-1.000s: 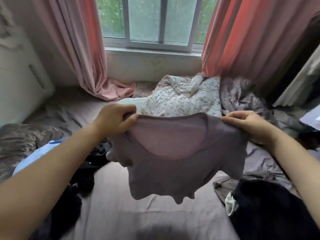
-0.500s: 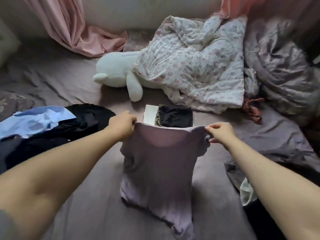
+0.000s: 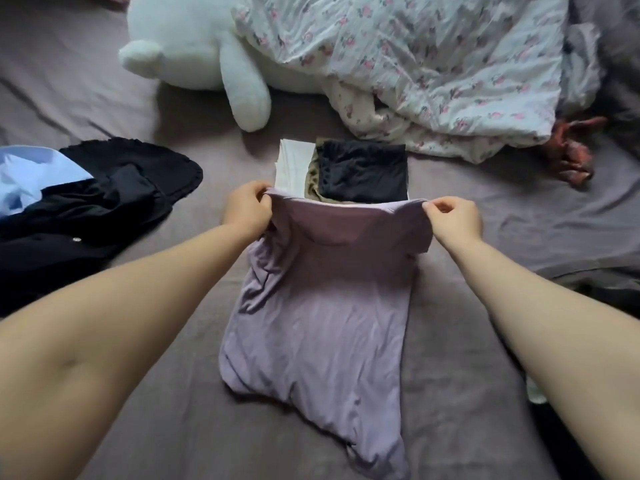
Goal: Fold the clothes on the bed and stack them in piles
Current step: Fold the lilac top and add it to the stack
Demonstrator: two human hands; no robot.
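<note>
Okay, the lilac top [image 3: 318,306] is down now: a second ago I had it hanging in the air in front of the window, and now its body and hem lie on the bed [image 3: 485,393], stretched toward me from the folded stack [image 3: 360,174]. Only the shoulder edge is off the sheet. My left hand [image 3: 247,211] pinches the left shoulder between thumb and curled fingers, and my right hand [image 3: 453,218] pinches the right shoulder the same way, both just on my side of the stack, the neckline pulled taut between them. The stack itself sits right behind the top's collar: a black folded piece [image 3: 363,171] on top, something olive under it, and a white folded piece [image 3: 294,164] showing at its left side. Left of the stack, well apart, a loose heap of dark clothes [image 3: 104,209] with a pale blue shirt [image 3: 31,181] waits unfolded. Beyond the stack lie the white plush toy [image 3: 194,53] and the floral quilt [image 3: 433,71], and off to its right a small reddish bundle [image 3: 571,150]. So that's the spreading nearly done; I reckon the next bit is to lay the shoulders flat, smooth the wrinkles near the hem, which looks bunched and skewed toward my right, then bring the sides in. One garment mid-fold, a short pile started, plenty left in that dark heap.
</note>
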